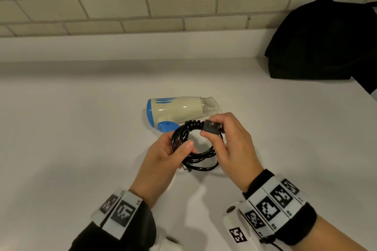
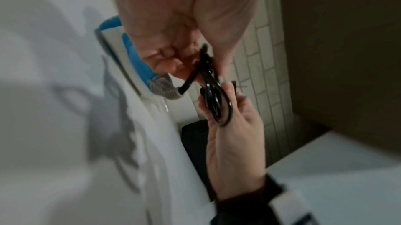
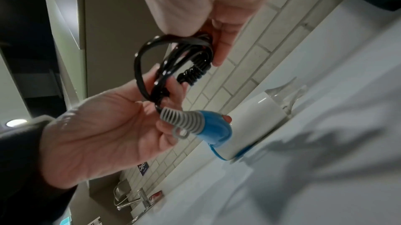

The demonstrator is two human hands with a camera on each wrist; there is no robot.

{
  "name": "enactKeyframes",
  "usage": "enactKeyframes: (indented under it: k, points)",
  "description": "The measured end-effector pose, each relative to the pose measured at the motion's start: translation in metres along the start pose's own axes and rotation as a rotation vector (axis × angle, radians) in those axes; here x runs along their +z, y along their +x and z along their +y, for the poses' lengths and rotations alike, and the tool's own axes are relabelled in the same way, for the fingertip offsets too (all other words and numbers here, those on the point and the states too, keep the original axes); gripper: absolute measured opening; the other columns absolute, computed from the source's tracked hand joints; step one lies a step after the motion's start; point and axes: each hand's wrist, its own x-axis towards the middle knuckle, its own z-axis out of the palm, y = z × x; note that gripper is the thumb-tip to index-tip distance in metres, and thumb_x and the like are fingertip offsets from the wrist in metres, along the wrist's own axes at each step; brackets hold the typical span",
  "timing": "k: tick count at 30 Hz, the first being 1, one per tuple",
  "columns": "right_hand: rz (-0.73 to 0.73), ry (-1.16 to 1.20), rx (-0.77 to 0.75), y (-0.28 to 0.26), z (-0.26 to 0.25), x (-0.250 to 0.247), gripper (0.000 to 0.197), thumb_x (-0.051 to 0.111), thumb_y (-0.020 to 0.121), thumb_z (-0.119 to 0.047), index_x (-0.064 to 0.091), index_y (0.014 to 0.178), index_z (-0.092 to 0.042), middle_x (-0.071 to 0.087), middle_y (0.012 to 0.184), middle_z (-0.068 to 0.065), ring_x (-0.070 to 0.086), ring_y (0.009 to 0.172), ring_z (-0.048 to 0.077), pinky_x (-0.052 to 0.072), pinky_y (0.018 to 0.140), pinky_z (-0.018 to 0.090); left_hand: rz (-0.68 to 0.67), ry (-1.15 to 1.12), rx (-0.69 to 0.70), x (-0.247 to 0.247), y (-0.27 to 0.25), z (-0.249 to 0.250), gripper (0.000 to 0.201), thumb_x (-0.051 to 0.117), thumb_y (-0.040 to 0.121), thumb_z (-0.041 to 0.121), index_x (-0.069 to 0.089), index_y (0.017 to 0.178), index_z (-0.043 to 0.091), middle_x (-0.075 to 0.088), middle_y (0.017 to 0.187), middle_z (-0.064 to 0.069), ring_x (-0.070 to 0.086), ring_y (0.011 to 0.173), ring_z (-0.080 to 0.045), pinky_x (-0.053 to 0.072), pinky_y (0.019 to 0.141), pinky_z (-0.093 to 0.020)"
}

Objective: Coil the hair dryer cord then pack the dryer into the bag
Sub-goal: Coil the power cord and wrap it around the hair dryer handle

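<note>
At frame centre, left hand [image 1: 163,154] grips the coiled black cord [image 1: 191,149]; right hand [image 1: 230,142] pinches its plug [image 1: 213,127], hair dryer [image 1: 179,111] behind on the table [image 1: 71,128].

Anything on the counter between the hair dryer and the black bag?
Nothing: in the head view the counter between the hair dryer and the black bag is bare white surface.
</note>
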Motion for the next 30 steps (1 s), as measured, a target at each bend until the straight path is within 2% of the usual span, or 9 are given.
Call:
enactKeyframes:
  k: [4,7,10,15,18,20,23,26,30]
  points:
    - [-0.003,0.117,0.170,0.003,-0.001,0.000,0.008,0.058,0.084,-0.029,0.052,0.087,-0.025,0.058,0.082,-0.012,0.055,0.081,-0.001,0.040,0.070,0.003,-0.009,0.148,0.086,0.006,-0.004,-0.009,0.035,0.042,0.091,0.009,0.036,0.114,0.034,0.055,0.099,0.018,0.053,0.084,0.016,0.042,0.074,-0.002]
    - [0.004,0.327,0.372,0.002,0.001,0.003,0.014,0.058,0.086,-0.020,0.051,0.080,-0.030,0.064,0.080,-0.005,0.063,0.080,0.013,0.049,0.074,0.021,-0.078,0.269,0.154,0.004,-0.007,-0.019,0.043,0.037,0.092,0.006,0.024,0.117,0.040,0.045,0.106,0.023,0.046,0.094,0.021,0.037,0.083,-0.001]
    - [0.024,0.485,0.527,0.000,0.001,0.009,0.010,0.055,0.088,-0.017,0.056,0.078,-0.016,0.066,0.075,0.001,0.063,0.073,0.018,0.051,0.076,0.032,-0.102,0.342,0.174,-0.002,-0.008,-0.028,0.042,0.037,0.092,0.007,0.028,0.113,0.043,0.043,0.110,0.024,0.044,0.101,0.018,0.033,0.087,0.000]
    - [-0.035,0.833,0.865,-0.003,0.010,0.021,0.021,0.051,0.090,-0.019,0.055,0.075,-0.004,0.065,0.064,0.004,0.060,0.056,0.017,0.051,0.059,0.025,-0.061,0.298,0.132,-0.018,-0.006,-0.035,0.034,0.043,0.082,0.019,0.041,0.109,0.040,0.057,0.107,0.022,0.053,0.097,0.012,0.038,0.083,-0.002]
    - [-0.103,0.860,0.947,-0.002,0.015,0.025,0.022,0.051,0.091,-0.017,0.056,0.073,-0.006,0.066,0.064,0.006,0.062,0.056,0.017,0.053,0.058,0.026,-0.005,0.114,-0.002,-0.026,0.000,-0.043,0.039,0.053,0.085,0.002,0.048,0.107,0.033,0.063,0.101,0.006,0.062,0.085,0.006,0.047,0.075,-0.008]
    - [-0.189,0.783,0.950,-0.003,0.018,0.028,0.016,0.054,0.089,-0.011,0.056,0.074,-0.006,0.066,0.070,0.009,0.064,0.058,0.015,0.056,0.057,0.024,0.079,0.079,-0.101,-0.034,0.001,-0.048,0.045,0.059,0.079,-0.006,0.052,0.109,0.026,0.065,0.091,0.001,0.064,0.067,0.000,0.051,0.062,-0.014]
    - [-0.343,0.374,0.795,-0.004,0.026,0.032,0.017,0.066,0.080,-0.005,0.057,0.073,-0.018,0.065,0.082,0.008,0.066,0.076,0.019,0.056,0.078,0.032,0.124,0.277,-0.090,-0.039,0.001,-0.049,0.038,0.066,0.075,0.000,0.057,0.097,0.029,0.062,0.090,0.005,0.055,0.049,0.000,0.046,0.052,-0.010]
    - [-0.494,0.115,0.625,-0.002,0.021,0.029,0.024,0.072,0.073,-0.012,0.053,0.073,-0.027,0.063,0.087,0.002,0.061,0.082,0.019,0.049,0.077,0.028,0.114,0.512,0.031,-0.036,0.001,-0.048,0.037,0.071,0.073,0.010,0.058,0.103,0.027,0.051,0.095,0.013,0.054,0.068,-0.004,0.043,0.066,-0.006]
    - [-0.670,-0.232,0.342,-0.004,0.003,0.025,0.028,0.066,0.078,-0.027,0.054,0.103,-0.020,0.053,0.105,0.000,0.053,0.093,0.019,0.043,0.079,0.029,0.062,0.701,0.167,-0.031,0.000,-0.052,0.046,0.055,0.061,0.051,0.048,0.106,0.043,0.047,0.101,0.006,0.049,0.090,-0.019,0.037,0.083,-0.021]
